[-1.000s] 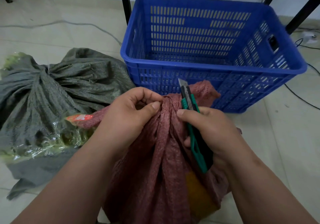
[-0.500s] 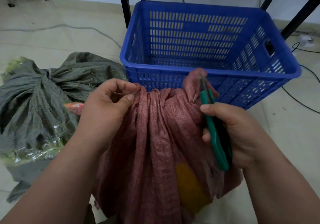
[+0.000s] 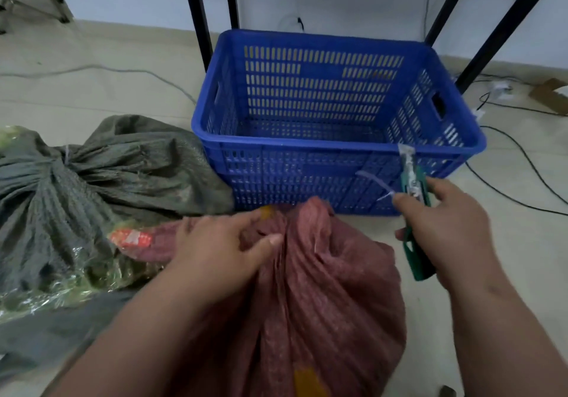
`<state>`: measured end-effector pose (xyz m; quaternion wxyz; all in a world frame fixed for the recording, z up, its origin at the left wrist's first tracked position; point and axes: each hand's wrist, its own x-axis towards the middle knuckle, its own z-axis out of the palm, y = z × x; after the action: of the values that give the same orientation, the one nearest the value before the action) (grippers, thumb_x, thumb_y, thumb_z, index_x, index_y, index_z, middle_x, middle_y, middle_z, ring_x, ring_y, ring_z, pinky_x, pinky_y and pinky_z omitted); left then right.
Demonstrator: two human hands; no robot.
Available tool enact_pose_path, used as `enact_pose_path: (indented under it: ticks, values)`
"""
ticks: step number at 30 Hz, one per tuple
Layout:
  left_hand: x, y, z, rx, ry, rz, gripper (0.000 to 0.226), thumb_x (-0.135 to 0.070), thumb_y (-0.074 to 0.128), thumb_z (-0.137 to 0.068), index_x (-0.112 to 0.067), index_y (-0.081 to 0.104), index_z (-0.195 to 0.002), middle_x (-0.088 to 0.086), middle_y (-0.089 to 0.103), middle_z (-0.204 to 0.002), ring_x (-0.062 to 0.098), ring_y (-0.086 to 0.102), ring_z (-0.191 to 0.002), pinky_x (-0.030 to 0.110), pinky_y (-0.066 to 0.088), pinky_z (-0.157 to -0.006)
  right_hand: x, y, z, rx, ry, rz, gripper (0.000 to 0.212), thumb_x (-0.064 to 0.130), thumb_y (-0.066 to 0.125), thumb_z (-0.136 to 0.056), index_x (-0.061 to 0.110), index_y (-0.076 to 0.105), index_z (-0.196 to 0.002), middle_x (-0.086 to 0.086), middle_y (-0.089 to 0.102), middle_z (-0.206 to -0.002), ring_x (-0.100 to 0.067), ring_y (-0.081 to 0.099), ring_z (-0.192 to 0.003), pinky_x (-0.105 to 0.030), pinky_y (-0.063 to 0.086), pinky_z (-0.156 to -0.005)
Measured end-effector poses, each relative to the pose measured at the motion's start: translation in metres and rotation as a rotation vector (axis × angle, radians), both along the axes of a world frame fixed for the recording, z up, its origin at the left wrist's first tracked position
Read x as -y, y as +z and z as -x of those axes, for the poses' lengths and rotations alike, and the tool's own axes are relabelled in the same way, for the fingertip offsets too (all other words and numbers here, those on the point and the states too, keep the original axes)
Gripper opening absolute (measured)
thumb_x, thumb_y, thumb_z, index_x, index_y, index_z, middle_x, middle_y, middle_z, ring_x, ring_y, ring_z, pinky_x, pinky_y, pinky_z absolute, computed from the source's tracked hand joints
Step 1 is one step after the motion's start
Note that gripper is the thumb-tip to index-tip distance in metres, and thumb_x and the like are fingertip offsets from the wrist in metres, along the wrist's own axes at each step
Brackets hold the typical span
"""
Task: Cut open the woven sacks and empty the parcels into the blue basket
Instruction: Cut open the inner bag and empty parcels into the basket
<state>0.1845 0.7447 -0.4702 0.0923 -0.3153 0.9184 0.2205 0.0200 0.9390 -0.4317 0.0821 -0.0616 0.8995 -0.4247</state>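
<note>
A red woven sack (image 3: 322, 298) sits on the floor in front of me, its neck loosened into folds. My left hand (image 3: 221, 252) pinches the gathered fabric near the top. My right hand (image 3: 445, 227) grips a green utility knife (image 3: 415, 212), blade up, held away to the right of the sack. A pale cut tie (image 3: 376, 183) dangles from my right fingers. Beyond the sack stands the blue basket (image 3: 338, 150), with nothing visible inside. A grey-green woven sack (image 3: 92, 187) lies tied at the left.
Black metal table legs (image 3: 196, 12) rise behind the basket. Cables (image 3: 522, 157) trail over the floor at the right, and another cable (image 3: 123, 70) runs at the left. Clear plastic wrap (image 3: 46, 292) lies under the grey-green sack. A cardboard piece (image 3: 550, 95) sits far right.
My right hand has pulled the knife away from the sack's neck to the right, carrying a cut tie. The neck has dropped and spread; my left hand has lowered with it.
</note>
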Motion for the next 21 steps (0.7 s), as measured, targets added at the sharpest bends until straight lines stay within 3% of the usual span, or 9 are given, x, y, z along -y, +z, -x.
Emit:
enact_pose_path:
  ticks: [2, 4, 6, 10, 13, 15, 18, 19, 21]
  values:
    - [-0.016, -0.009, 0.003, 0.175, -0.158, 0.01, 0.084, -0.088, 0.025, -0.066, -0.051, 0.033, -0.142, -0.005, 0.051, -0.133, 0.02, 0.039, -0.133, 0.045, 0.022, -0.115, 0.004, -0.012, 0.002, 0.018, 0.033, -0.107, 0.026, 0.045, 0.071, -0.074, 0.028, 0.052, -0.08, -0.004, 0.065, -0.082, -0.031, 0.068, -0.072, -0.044, 0.055, -0.072]
    - [-0.027, -0.02, 0.002, 0.206, -0.274, -0.053, 0.084, -0.083, 0.028, -0.066, -0.049, 0.03, -0.144, -0.001, 0.042, -0.12, 0.024, 0.038, -0.129, 0.04, 0.026, -0.113, 0.011, -0.022, 0.0, 0.114, 0.083, -0.146, 0.034, 0.045, 0.074, -0.077, 0.021, 0.049, -0.079, -0.003, 0.058, -0.075, -0.027, 0.062, -0.069, -0.037, 0.049, -0.061]
    - [-0.034, -0.032, 0.002, 0.175, -0.374, -0.119, 0.086, -0.082, 0.028, -0.064, -0.045, 0.036, -0.142, -0.001, 0.041, -0.125, 0.024, 0.04, -0.126, 0.036, 0.032, -0.11, 0.023, -0.035, -0.009, 0.262, 0.157, -0.13, 0.042, 0.045, 0.077, -0.075, 0.018, 0.049, -0.087, -0.002, 0.059, -0.076, -0.025, 0.064, -0.064, -0.036, 0.051, -0.059]
    - [-0.041, -0.043, 0.003, 0.132, -0.43, -0.389, 0.061, -0.065, 0.039, -0.077, -0.034, 0.055, -0.128, -0.005, 0.056, -0.128, 0.014, 0.052, -0.121, 0.029, 0.04, -0.104, 0.039, -0.064, -0.031, 0.327, 0.376, -0.289, 0.053, 0.041, 0.078, -0.073, 0.017, 0.049, -0.11, -0.005, 0.063, -0.105, -0.026, 0.063, -0.095, -0.034, 0.049, -0.081]
    - [-0.028, -0.042, 0.006, -0.031, -0.127, -0.319, 0.028, -0.054, 0.046, -0.085, -0.032, 0.059, -0.095, -0.006, 0.066, -0.11, 0.016, 0.061, -0.107, 0.029, 0.046, -0.094, 0.048, -0.063, -0.041, 0.283, 0.448, -0.234, 0.039, 0.022, 0.069, -0.076, 0.019, 0.047, -0.109, -0.006, 0.064, -0.097, -0.028, 0.065, -0.089, -0.04, 0.054, -0.08]
    - [-0.016, -0.037, 0.008, -0.212, 0.172, -0.314, 0.037, -0.062, 0.045, -0.081, -0.031, 0.059, -0.094, -0.001, 0.068, -0.102, 0.022, 0.063, -0.101, 0.039, 0.049, -0.092, 0.052, -0.053, -0.046, 0.359, 0.455, -0.05, 0.037, 0.01, 0.065, -0.076, 0.019, 0.047, -0.107, -0.005, 0.062, -0.083, -0.024, 0.066, -0.067, -0.038, 0.057, -0.062]
    - [-0.014, -0.028, 0.009, -0.385, 0.499, -0.777, 0.052, -0.059, 0.063, -0.079, -0.023, 0.062, -0.117, 0.0, 0.072, -0.105, 0.018, 0.068, -0.099, 0.041, 0.052, -0.094, 0.053, -0.034, -0.056, 0.614, 0.542, 0.265, 0.034, -0.007, 0.063, -0.078, 0.015, 0.051, -0.101, -0.002, 0.057, -0.068, -0.015, 0.054, -0.04, -0.025, 0.044, -0.04]
    - [-0.016, -0.028, 0.009, -0.406, 0.542, -0.92, 0.049, -0.049, 0.067, -0.082, -0.019, 0.062, -0.121, 0.004, 0.074, -0.104, 0.019, 0.069, -0.096, 0.041, 0.054, -0.092, 0.052, -0.027, -0.06, 0.661, 0.586, 0.328, 0.032, -0.009, 0.064, -0.078, 0.015, 0.052, -0.095, -0.002, 0.057, -0.068, -0.014, 0.051, -0.038, -0.023, 0.041, -0.038]
    - [-0.021, -0.025, 0.01, -0.433, 0.522, -1.137, 0.028, -0.007, 0.062, -0.091, -0.01, 0.064, -0.119, 0.015, 0.074, -0.101, 0.026, 0.071, -0.086, 0.039, 0.057, -0.082, 0.051, -0.021, -0.057, 0.658, 0.575, 0.394, 0.031, -0.005, 0.069, -0.075, 0.017, 0.053, -0.091, -0.004, 0.061, -0.072, -0.014, 0.049, -0.037, -0.022, 0.039, -0.037]
